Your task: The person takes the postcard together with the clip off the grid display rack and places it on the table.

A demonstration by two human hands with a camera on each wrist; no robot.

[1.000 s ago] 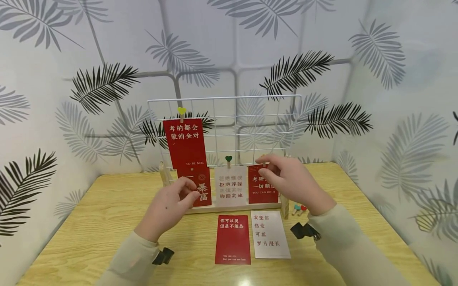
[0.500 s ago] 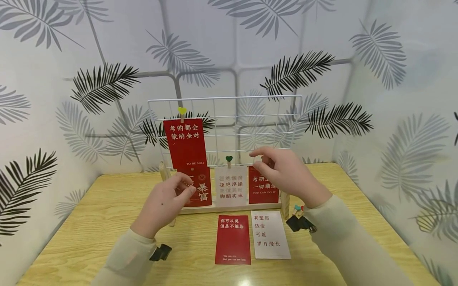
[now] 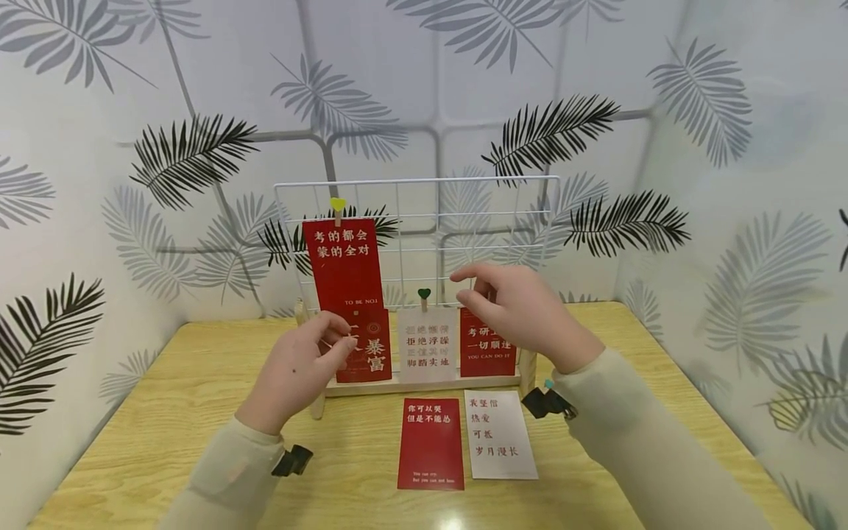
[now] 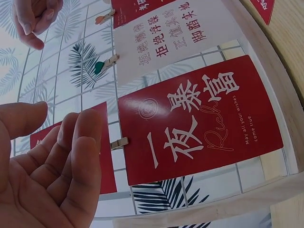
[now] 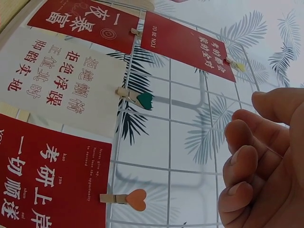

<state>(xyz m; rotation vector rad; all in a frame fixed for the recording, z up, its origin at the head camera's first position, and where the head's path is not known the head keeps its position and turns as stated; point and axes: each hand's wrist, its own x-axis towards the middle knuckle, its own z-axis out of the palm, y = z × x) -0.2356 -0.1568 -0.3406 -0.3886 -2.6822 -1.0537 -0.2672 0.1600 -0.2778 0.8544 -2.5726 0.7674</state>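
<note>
Centrally, a white card [image 3: 428, 350] hangs from the wire rack [image 3: 417, 180] by a green heart clip [image 3: 424, 295], between two well-separated, loosely bent, empty hands: the left hand [image 3: 297, 372] before the lower-left red card [image 4: 199, 123], the right hand [image 3: 526, 313] partly covering the right-hand red card [image 3: 486, 361].

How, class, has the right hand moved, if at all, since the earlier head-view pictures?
Yes: judged against the green heart clothespin, the right hand has shifted left and slightly up, nearer to it.

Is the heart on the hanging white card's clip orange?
No, the clip on the hanging white card has a green heart.
</note>
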